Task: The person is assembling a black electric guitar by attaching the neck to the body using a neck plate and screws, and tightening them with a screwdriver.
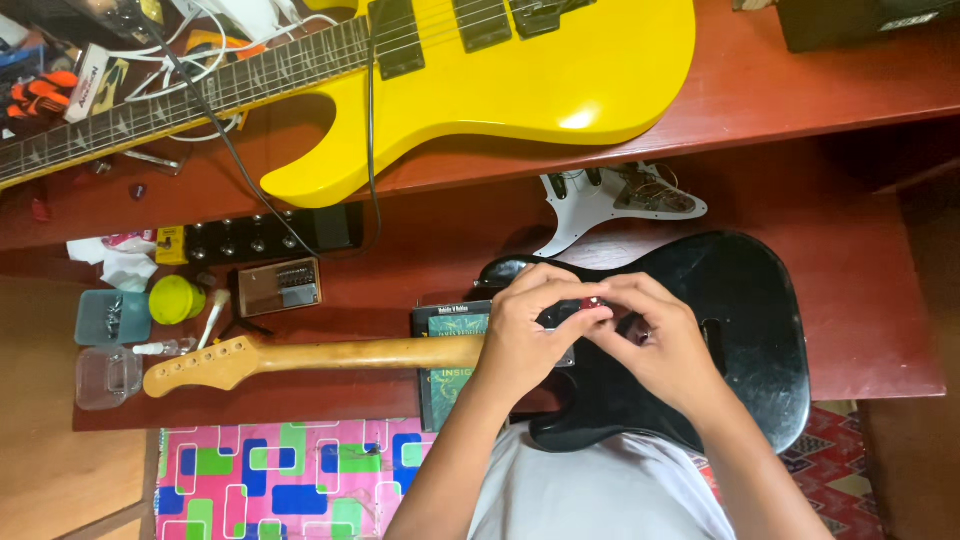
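Evidently mid-job, both hands, left hand (525, 335) and right hand (655, 345), pinch a small red part (593, 302) over the black guitar (745, 330), its white pickguard (600, 200) still off.

A big yellow guitar (520, 70) lies along the back of the red worktop (860, 290), and a white pickguard (610, 200) sits just in front of it. Near the left edge are a round green lid (176, 299), a blue tray (112, 317) and a clear box (108, 377). A small brown box (279, 287) sits beside them.
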